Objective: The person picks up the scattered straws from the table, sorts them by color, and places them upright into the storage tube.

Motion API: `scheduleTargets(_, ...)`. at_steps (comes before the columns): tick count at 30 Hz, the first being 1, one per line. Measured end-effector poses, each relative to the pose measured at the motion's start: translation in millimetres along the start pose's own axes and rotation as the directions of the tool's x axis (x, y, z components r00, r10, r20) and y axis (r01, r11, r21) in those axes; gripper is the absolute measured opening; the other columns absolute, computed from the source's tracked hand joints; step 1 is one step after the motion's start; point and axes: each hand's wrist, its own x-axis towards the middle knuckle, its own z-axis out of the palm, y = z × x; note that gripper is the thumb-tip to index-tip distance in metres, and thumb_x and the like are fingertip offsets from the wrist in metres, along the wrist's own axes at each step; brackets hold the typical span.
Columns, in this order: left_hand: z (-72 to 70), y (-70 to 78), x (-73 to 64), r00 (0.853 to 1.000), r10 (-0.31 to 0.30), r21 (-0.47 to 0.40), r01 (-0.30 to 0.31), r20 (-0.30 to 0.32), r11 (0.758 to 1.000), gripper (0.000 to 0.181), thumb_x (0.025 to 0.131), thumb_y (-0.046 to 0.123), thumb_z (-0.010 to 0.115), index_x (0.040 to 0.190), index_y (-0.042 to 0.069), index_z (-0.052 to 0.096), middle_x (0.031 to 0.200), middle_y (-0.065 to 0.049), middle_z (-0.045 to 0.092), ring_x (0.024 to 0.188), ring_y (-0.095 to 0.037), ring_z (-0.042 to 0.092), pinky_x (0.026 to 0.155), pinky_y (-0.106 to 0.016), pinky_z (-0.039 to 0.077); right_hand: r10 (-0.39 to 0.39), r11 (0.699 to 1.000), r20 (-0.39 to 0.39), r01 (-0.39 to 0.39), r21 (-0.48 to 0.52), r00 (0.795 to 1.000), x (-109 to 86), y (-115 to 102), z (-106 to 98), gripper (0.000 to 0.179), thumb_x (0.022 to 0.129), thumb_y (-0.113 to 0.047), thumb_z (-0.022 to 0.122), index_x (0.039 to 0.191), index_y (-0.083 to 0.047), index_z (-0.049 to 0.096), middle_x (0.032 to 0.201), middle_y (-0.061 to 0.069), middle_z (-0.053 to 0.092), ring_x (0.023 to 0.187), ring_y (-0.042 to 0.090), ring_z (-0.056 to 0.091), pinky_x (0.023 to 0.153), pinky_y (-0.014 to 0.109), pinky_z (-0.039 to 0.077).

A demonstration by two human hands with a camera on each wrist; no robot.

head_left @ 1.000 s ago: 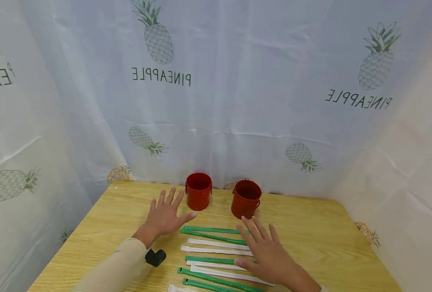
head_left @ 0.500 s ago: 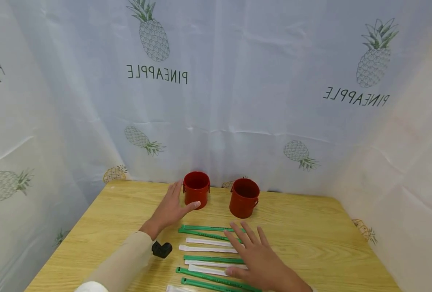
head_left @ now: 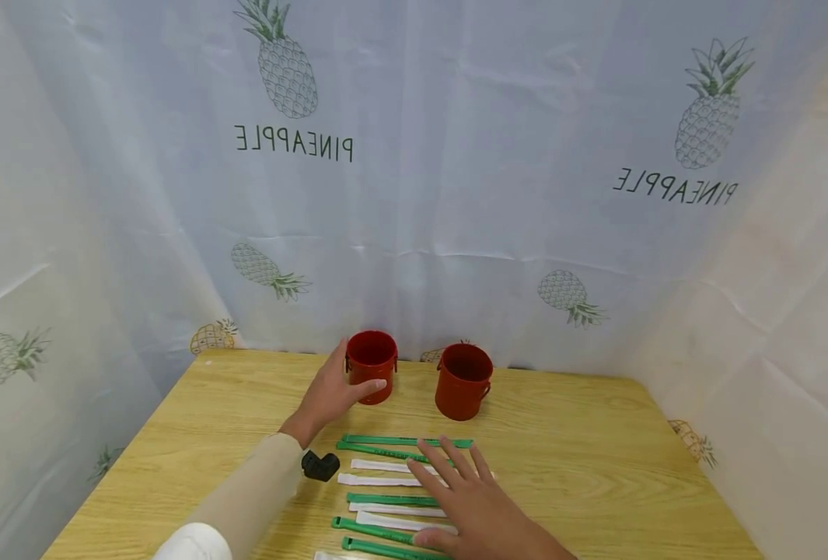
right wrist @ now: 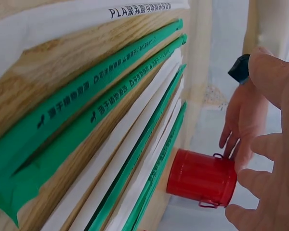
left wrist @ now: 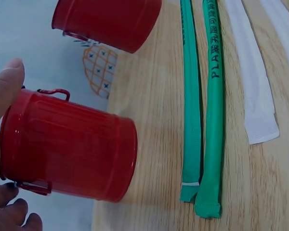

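My left hand (head_left: 328,395) is at the left side of a small red bucket (head_left: 379,373), its thumb across the front in the head view. In the left wrist view its thumb and fingers lie on either side of the bucket's rim; a firm hold does not show. A second red bucket (head_left: 459,397) stands to the right. My right hand (head_left: 473,505), fingers spread, hovers over a row of paper-wrapped straws, some green (head_left: 407,441), some white (head_left: 379,481). It holds nothing and covers their right ends.
The straws lie crosswise on a wooden table (head_left: 581,451), in front of the buckets. A white pineapple-print curtain (head_left: 414,194) stands behind the table's back edge. A black wrist camera (head_left: 320,466) sits at my left wrist.
My left hand has moved right to the left bucket, its spread fingers coming around its side. My right hand has shifted left and slightly toward me over the straws.
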Motion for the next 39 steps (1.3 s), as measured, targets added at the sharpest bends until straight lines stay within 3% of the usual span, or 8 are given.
scheduleTargets(7, 2.6, -3.5, 5.0, 1.0, 0.004, -0.028, -0.004, -0.021, 1.0, 0.096, 0.087, 0.041, 0.085, 0.161, 0.013, 0.03, 0.156, -0.007, 0.051, 0.145, -0.033, 0.05, 0.114, -0.057, 0.05, -0.052, 0.999, -0.018, 0.052, -0.002, 0.998, 0.7, -2.2, 5.2, 0.081, 0.1, -0.07, 0.048, 0.167, -0.03, 0.024, 0.176, 0.003, 0.02, 0.159, 0.044, 0.024, 0.116, 0.081, 0.026)
scheduleTargets(14, 2.3, -4.7, 8.8, 0.999, -0.038, -0.013, 0.038, -0.036, 0.999, 0.115, 0.088, 0.043, 0.083, 0.167, 0.004, 0.01, 0.166, -0.015, 0.039, 0.151, -0.039, 0.043, 0.116, -0.057, 0.047, -0.061, 0.997, -0.008, 0.061, 0.044, 0.998, 0.6, -5.6, 5.8, 0.079, 0.1, -0.067, 0.049, 0.167, -0.032, 0.025, 0.175, 0.003, 0.022, 0.159, 0.044, 0.024, 0.115, 0.082, 0.027)
scheduleTargets(21, 3.2, -8.9, 12.3, 0.997, -0.062, -0.028, 0.061, -0.035, 0.998, 0.116, 0.088, 0.041, 0.084, 0.167, 0.004, 0.008, 0.167, -0.015, 0.038, 0.151, -0.038, 0.043, 0.117, -0.057, 0.046, -0.066, 0.994, 0.004, 0.065, 0.091, 0.998, 1.2, -10.1, 6.5, 0.078, 0.101, -0.066, 0.05, 0.167, -0.032, 0.024, 0.176, 0.0, 0.022, 0.159, 0.042, 0.024, 0.112, 0.082, 0.03)
scheduleTargets(29, 1.8, -14.6, 17.3, 0.994, -0.083, 0.018, 0.085, -0.066, 0.996, 0.109, 0.089, 0.044, 0.082, 0.167, 0.004, 0.016, 0.167, -0.018, 0.038, 0.152, -0.041, 0.041, 0.118, -0.059, 0.044, -0.091, 0.995, -0.029, 0.092, 0.048, 0.995, 2.5, -9.9, 10.9, 0.077, 0.102, -0.066, 0.049, 0.166, -0.031, 0.025, 0.173, 0.003, 0.028, 0.157, 0.04, 0.031, 0.111, 0.078, 0.037)
scheduleTargets(36, -0.3, -18.2, 21.2, 0.997, -0.048, 0.006, 0.048, -0.065, 0.999, 0.086, 0.088, 0.041, 0.083, 0.157, 0.01, 0.042, 0.156, -0.012, 0.054, 0.143, -0.035, 0.052, 0.114, -0.056, 0.05, -0.102, 0.993, -0.038, 0.104, 0.049, 0.994, 2.7, -11.6, 11.1, 0.076, 0.102, -0.065, 0.049, 0.166, -0.031, 0.026, 0.173, 0.003, 0.029, 0.156, 0.04, 0.032, 0.11, 0.074, 0.041)
scheduleTargets(39, -1.8, -17.7, 21.6, 0.997, -0.037, 0.005, 0.038, -0.072, 0.999, 0.083, 0.088, 0.04, 0.084, 0.155, 0.01, 0.045, 0.153, -0.012, 0.057, 0.14, -0.035, 0.055, 0.112, -0.055, 0.052, -0.099, 0.993, -0.033, 0.1, 0.055, 0.995, 2.8, -12.5, 10.5, 0.076, 0.102, -0.066, 0.047, 0.166, -0.032, 0.026, 0.173, 0.002, 0.028, 0.157, 0.039, 0.031, 0.111, 0.073, 0.042)
